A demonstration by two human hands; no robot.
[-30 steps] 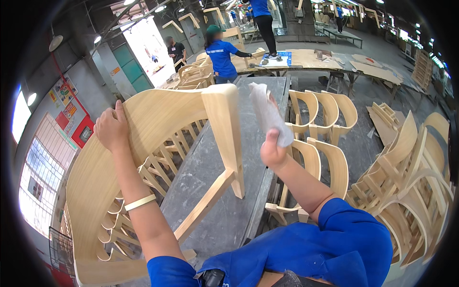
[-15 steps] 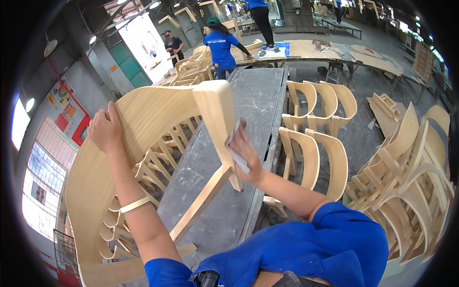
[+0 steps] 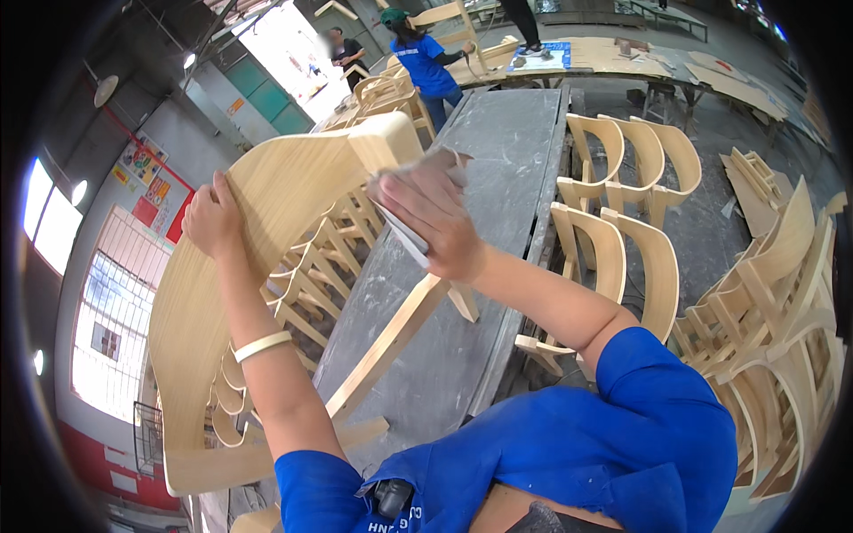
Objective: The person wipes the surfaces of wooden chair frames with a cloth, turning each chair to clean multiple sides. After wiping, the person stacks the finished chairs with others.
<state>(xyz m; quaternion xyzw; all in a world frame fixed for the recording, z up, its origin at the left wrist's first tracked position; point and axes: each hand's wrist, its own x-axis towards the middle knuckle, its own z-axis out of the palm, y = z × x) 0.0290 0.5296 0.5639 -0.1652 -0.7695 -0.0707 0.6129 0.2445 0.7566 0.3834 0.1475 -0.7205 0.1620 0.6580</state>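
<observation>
A pale wooden chair frame (image 3: 284,169) with a wide curved backrest stands tilted over the grey workbench (image 3: 502,169). My left hand (image 3: 213,218) is closed round the outer edge of the backrest. At the frame's thick corner post (image 3: 384,140), my right hand (image 3: 440,218) presses a folded sheet of sandpaper (image 3: 404,235) against the wood. The sheet's pale edge shows below my fingers; the hand is partly blurred and hides much of the post. A straight rail (image 3: 386,346) runs from the post's lower part toward me.
Several curved chair frames (image 3: 613,258) stand right of the bench, with a larger pile (image 3: 773,355) at far right. More frames (image 3: 311,280) line the left side. A person in blue (image 3: 426,67) works beyond the bench, near a board-topped table (image 3: 613,62).
My right hand has moved up the post with the sandpaper, toward the corner. The left hand keeps its hold on the backrest. The whole view has shifted, and the person in blue has turned.
</observation>
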